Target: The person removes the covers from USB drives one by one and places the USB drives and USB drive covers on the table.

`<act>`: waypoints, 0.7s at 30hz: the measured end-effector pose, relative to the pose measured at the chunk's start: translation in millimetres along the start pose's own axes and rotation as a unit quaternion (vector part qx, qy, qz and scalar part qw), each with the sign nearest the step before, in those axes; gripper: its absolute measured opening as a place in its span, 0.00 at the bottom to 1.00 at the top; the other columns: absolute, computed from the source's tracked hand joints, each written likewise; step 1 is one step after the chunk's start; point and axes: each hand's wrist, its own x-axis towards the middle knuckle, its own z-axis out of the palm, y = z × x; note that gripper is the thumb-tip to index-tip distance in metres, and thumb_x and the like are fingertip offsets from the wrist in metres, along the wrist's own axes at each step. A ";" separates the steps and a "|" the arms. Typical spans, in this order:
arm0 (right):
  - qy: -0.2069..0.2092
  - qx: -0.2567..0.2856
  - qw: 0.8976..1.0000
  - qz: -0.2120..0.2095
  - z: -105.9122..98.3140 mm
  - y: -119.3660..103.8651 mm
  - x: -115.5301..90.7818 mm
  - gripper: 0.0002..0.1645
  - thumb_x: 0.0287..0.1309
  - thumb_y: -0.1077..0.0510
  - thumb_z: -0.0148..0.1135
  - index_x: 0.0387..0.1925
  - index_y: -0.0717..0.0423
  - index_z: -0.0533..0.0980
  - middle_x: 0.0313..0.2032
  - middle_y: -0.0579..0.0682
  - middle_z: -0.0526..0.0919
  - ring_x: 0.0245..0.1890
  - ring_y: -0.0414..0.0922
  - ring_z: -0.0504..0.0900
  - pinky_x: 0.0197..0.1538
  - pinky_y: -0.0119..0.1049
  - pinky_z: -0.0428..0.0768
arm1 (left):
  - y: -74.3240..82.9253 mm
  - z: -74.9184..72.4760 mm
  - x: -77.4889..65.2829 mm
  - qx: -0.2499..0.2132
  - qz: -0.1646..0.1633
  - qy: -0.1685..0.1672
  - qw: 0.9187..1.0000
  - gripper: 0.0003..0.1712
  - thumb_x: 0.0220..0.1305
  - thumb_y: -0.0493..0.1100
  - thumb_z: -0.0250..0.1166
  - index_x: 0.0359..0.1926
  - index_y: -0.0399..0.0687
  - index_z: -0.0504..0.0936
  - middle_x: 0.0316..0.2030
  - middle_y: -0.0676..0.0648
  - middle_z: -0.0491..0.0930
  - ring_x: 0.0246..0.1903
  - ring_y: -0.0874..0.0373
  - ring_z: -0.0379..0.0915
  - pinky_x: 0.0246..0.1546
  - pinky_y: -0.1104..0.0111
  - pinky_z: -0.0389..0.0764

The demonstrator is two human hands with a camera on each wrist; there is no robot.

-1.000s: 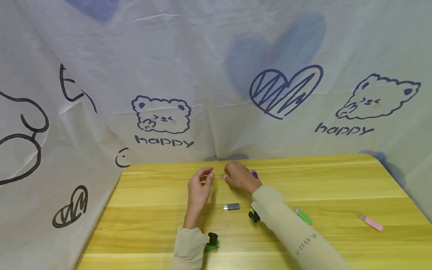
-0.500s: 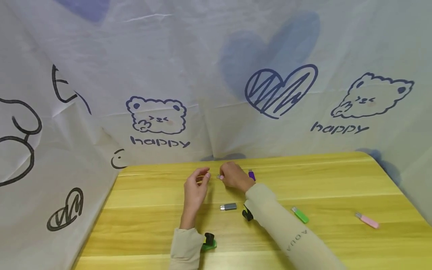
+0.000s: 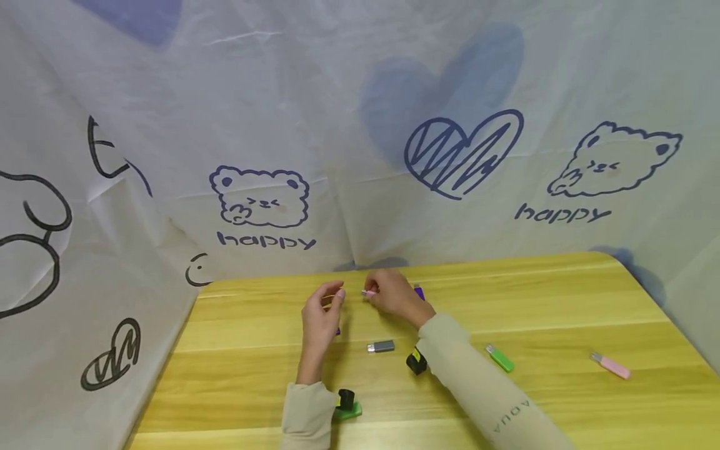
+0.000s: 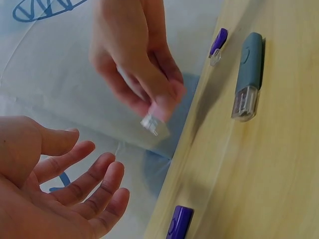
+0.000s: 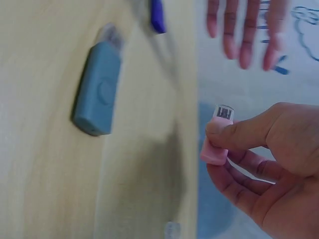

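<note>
My right hand point(image 3: 396, 294) pinches a small pink USB stick point(image 5: 215, 153) between thumb and fingers, above the back part of the table. The stick's clear-capped connector points toward my left hand point(image 3: 320, 319). That left hand is held up beside it, fingers relaxed and slightly bent, with nothing in its grasp. A gap separates the two hands. On the table below lies a grey-blue USB stick point(image 3: 382, 346), also with a clear end. One purple USB stick point(image 4: 180, 222) lies by my left hand, mostly hidden by it in the head view. Another purple stick point(image 3: 419, 292) is partly behind my right hand.
A green USB stick point(image 3: 499, 358) and another pink one point(image 3: 610, 365) lie on the wooden table point(image 3: 562, 300) at the right. A green object point(image 3: 350, 411) shows under the left wrist camera. White printed cloth point(image 3: 360, 125) hangs behind and at the left.
My left hand has drifted slightly left, uncovering a bit of the purple stick beside it. The pink stick shows more clearly in my right hand's pinch. The head view has shifted a little.
</note>
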 end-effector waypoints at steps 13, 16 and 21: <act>0.060 0.098 0.992 0.046 -36.1 -8.0 -43.4 0.02 0.64 0.65 0.70 0.39 0.60 0.85 0.37 0.50 0.87 0.39 0.47 0.85 0.46 0.42 0.85 | 2.0 4.8 -3.0 -0.003 0.004 -0.025 1.000 0.12 0.73 0.35 0.63 0.53 0.35 0.85 0.49 0.37 0.85 0.48 0.40 0.82 0.51 0.48 0.82; 0.075 0.115 0.989 0.059 -40.2 -9.3 -53.8 0.03 0.64 0.64 0.70 0.39 0.59 0.85 0.38 0.50 0.87 0.40 0.49 0.86 0.47 0.44 0.85 | 4.3 5.3 -3.0 -0.009 0.006 -0.025 1.000 0.12 0.73 0.35 0.63 0.53 0.35 0.85 0.48 0.37 0.85 0.48 0.40 0.82 0.51 0.48 0.82; 0.105 0.126 0.984 0.069 -40.2 -8.0 -70.7 0.03 0.64 0.63 0.70 0.39 0.57 0.85 0.38 0.50 0.86 0.38 0.48 0.86 0.44 0.44 0.85 | 5.0 7.5 -4.1 -0.011 0.014 -0.027 0.999 0.11 0.73 0.35 0.63 0.51 0.35 0.85 0.48 0.38 0.85 0.47 0.40 0.82 0.50 0.48 0.83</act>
